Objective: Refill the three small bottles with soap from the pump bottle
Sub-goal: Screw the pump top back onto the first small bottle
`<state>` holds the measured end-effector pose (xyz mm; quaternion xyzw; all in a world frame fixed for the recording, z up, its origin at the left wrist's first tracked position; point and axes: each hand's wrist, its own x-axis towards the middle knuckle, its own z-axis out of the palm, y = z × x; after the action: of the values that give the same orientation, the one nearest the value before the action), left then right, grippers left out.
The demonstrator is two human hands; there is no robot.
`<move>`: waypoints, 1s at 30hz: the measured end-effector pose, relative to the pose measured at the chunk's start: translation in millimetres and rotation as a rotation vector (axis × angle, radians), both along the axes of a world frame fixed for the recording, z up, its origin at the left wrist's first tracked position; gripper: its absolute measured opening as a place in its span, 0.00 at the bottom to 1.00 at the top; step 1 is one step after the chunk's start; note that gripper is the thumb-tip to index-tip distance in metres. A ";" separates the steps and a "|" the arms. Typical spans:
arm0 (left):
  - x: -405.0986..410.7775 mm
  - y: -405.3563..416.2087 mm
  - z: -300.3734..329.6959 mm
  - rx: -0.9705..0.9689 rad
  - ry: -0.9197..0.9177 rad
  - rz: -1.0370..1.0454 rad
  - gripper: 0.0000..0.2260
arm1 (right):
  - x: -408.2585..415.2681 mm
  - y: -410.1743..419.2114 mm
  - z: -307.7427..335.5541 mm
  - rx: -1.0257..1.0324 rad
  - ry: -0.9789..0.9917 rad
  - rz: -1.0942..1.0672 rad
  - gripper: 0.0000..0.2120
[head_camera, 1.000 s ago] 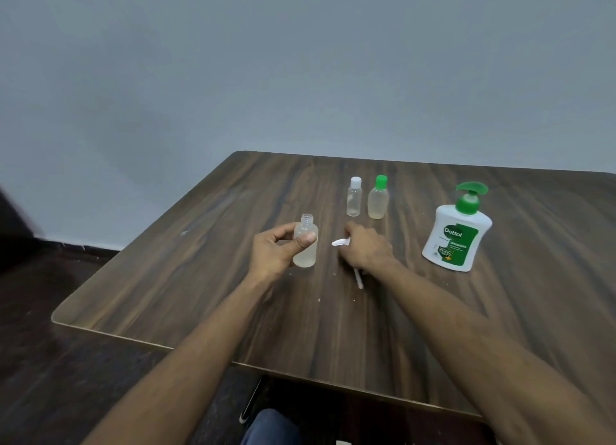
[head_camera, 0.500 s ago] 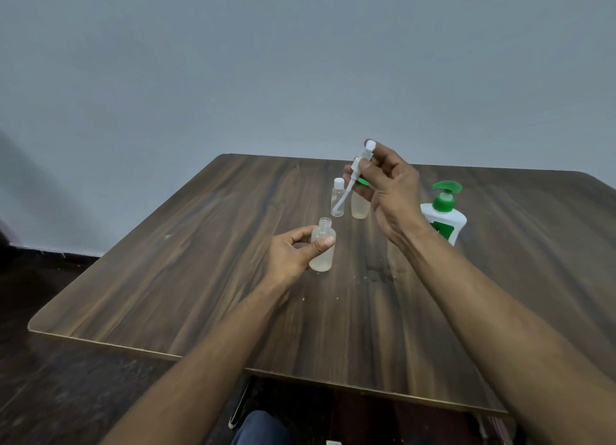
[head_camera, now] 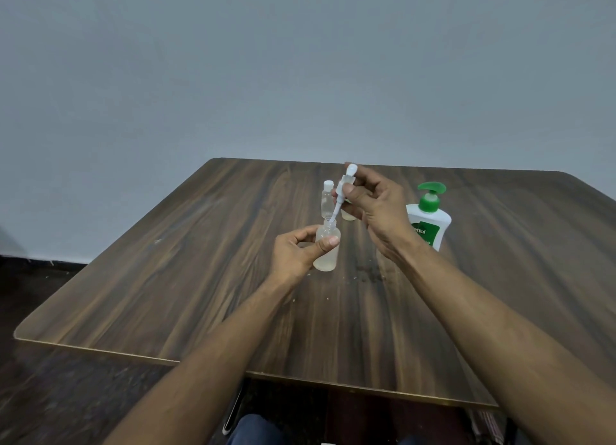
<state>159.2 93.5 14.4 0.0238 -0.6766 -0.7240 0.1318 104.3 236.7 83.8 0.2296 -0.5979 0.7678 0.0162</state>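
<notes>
A brown wooden desk (head_camera: 166, 278) carries everything. A white soap bottle with a green pump (head_camera: 428, 219) stands at the right. The left hand (head_camera: 296, 254) grasps an open small bottle (head_camera: 327, 248) standing on the desk, part full of pale liquid. The right hand (head_camera: 373, 208) pinches a white spray top (head_camera: 343, 188), its thin tube dipping into that bottle's mouth. Behind stand a white-capped clear bottle (head_camera: 326, 199) and another small bottle (head_camera: 348, 215), mostly hidden.

A dark wood-grain table (head_camera: 200, 278) stands before a grey wall (head_camera: 233, 61).
</notes>
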 end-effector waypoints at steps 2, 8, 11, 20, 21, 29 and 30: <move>-0.3 1.0 1.9 0.001 0.012 -0.006 0.15 | -0.3 0.3 -6.4 0.073 0.004 -0.023 0.15; -3.5 3.5 2.5 -0.005 0.023 -0.015 0.13 | 1.2 2.5 -25.9 0.336 0.123 -0.055 0.19; -5.2 3.3 -0.3 -0.034 0.021 -0.007 0.15 | -0.2 5.5 -29.8 0.390 0.159 -0.055 0.19; -5.9 5.6 -7.1 -0.074 0.026 -0.040 0.12 | -8.9 24.1 -23.1 0.502 0.020 0.172 0.15; -6.0 6.7 -7.2 -0.078 0.031 -0.045 0.12 | -9.5 25.0 -22.0 0.522 0.025 0.172 0.14; -6.1 14.5 -11.2 -0.083 0.039 -0.049 0.17 | -4.2 17.2 -31.3 0.581 0.203 -0.071 0.12; -6.2 15.0 -11.2 -0.078 0.032 -0.044 0.17 | -3.5 18.9 -32.3 0.551 0.186 -0.029 0.11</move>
<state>153.0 108.6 3.2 -0.0080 -0.7026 -0.7000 0.1277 100.8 255.6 51.6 0.2861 -0.7831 0.5518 0.0190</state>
